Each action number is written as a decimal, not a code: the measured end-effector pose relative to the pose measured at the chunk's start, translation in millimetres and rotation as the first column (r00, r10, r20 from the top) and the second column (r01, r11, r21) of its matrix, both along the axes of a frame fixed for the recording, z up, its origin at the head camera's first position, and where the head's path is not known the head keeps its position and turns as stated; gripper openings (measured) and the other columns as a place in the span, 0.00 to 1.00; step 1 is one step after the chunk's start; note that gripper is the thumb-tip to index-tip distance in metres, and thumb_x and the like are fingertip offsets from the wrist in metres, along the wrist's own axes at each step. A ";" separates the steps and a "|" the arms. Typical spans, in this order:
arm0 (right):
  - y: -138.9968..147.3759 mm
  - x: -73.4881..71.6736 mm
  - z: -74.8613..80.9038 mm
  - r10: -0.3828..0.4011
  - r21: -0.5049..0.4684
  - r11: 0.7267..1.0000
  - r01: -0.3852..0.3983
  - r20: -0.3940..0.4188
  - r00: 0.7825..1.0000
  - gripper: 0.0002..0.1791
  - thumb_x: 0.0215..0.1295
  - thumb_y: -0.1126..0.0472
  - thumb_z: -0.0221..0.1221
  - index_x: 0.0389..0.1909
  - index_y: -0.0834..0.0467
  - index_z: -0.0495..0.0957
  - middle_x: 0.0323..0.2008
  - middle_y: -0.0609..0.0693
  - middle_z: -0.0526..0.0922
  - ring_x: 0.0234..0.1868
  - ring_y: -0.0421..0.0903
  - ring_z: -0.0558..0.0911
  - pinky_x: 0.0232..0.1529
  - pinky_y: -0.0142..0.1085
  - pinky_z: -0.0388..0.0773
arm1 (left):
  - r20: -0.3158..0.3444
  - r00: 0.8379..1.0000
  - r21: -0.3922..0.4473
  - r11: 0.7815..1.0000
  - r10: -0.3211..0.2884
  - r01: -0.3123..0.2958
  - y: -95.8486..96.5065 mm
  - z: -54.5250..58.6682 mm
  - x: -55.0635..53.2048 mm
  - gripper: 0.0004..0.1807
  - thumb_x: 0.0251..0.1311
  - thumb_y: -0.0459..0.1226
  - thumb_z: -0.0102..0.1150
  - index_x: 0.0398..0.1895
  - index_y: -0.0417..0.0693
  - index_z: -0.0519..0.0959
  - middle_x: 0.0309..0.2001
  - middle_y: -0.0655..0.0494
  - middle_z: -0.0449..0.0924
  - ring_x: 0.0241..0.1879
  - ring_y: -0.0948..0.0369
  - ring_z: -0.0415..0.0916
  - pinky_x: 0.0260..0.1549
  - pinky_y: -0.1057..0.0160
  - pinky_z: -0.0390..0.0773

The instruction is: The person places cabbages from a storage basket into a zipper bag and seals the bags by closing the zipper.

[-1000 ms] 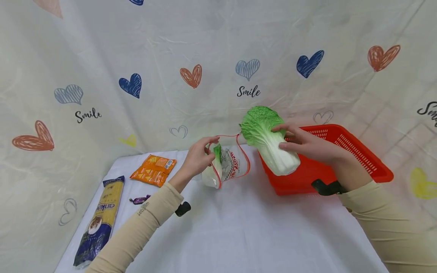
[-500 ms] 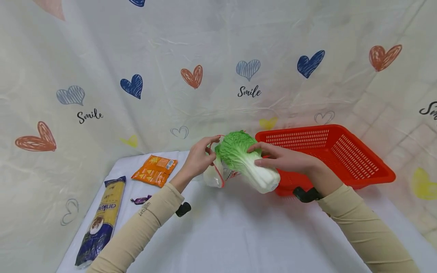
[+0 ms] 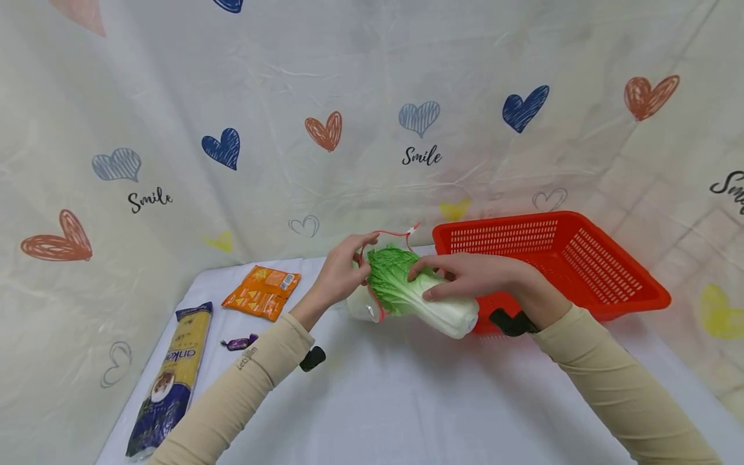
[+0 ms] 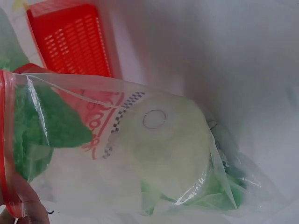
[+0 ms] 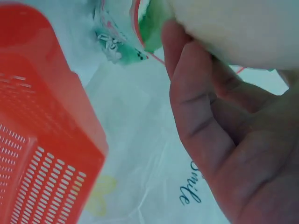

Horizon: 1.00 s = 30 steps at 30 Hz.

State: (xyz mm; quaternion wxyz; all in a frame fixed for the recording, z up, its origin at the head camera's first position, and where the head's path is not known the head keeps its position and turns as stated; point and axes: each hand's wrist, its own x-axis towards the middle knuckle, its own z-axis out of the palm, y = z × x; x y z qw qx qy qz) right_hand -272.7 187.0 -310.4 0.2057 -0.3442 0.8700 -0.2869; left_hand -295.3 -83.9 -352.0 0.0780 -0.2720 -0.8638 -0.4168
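Observation:
My left hand (image 3: 340, 268) pinches the red-edged mouth of a clear zip bag (image 3: 363, 305), holding it upright and open. My right hand (image 3: 485, 276) grips a Chinese cabbage (image 3: 444, 313) from above, fingers and thumb around its white stalk. The cabbage is tilted, leafy end to the left. Through the clear plastic in the left wrist view, its green leaves (image 4: 51, 123) show inside the bag mouth. Deeper in that bag lies a pale, round-ended vegetable (image 4: 163, 144) with some green beside it. In the right wrist view, curled fingers (image 5: 194, 93) press against the white stalk (image 5: 243, 32).
A red perforated plastic basket (image 3: 630, 271) stands to the right, just behind my right hand. To the left on the white-covered table (image 3: 372, 400) lie an orange snack packet (image 3: 263, 292), a purple wrapped candy (image 3: 239, 343) and a long yellow-and-blue pasta packet (image 3: 171, 381). A curtain with printed hearts hangs behind.
My right hand has carried the Chinese cabbage left and down from beside the basket, and its leafy end has entered the bag mouth. My left hand stays on the bag's edge.

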 end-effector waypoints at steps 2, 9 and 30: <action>-2.4 -1.4 0.3 -0.027 0.020 0.999 0.027 -0.015 1.000 0.18 0.66 0.50 0.60 0.56 0.42 0.73 0.34 0.47 0.80 0.30 0.44 0.79 0.36 0.39 0.78 | -0.005 1.000 0.007 1.000 -0.012 0.012 -0.8 -0.9 0.5 0.34 0.56 0.20 0.50 0.68 0.48 0.70 0.59 0.50 0.75 0.32 0.59 0.75 0.21 0.66 0.80; -13.9 -7.2 -6.5 -0.203 0.009 0.979 0.205 -0.093 0.975 0.23 0.68 0.46 0.56 0.60 0.49 0.72 0.41 0.52 0.79 0.36 0.46 0.79 0.37 0.39 0.77 | -0.073 0.996 -0.015 0.999 -0.044 0.043 0.0 -5.5 1.7 0.33 0.55 0.20 0.52 0.67 0.43 0.70 0.58 0.46 0.75 0.28 0.60 0.73 0.21 0.66 0.78; -36.3 -9.6 -20.7 -0.150 -0.118 0.978 0.173 0.184 0.971 0.38 0.67 0.47 0.60 0.74 0.51 0.57 0.50 0.54 0.77 0.45 0.49 0.79 0.41 0.41 0.82 | -0.098 0.995 -0.019 0.999 -0.030 0.028 10.0 -6.6 3.8 0.30 0.55 0.23 0.55 0.65 0.44 0.73 0.54 0.50 0.78 0.34 0.59 0.74 0.29 0.65 0.78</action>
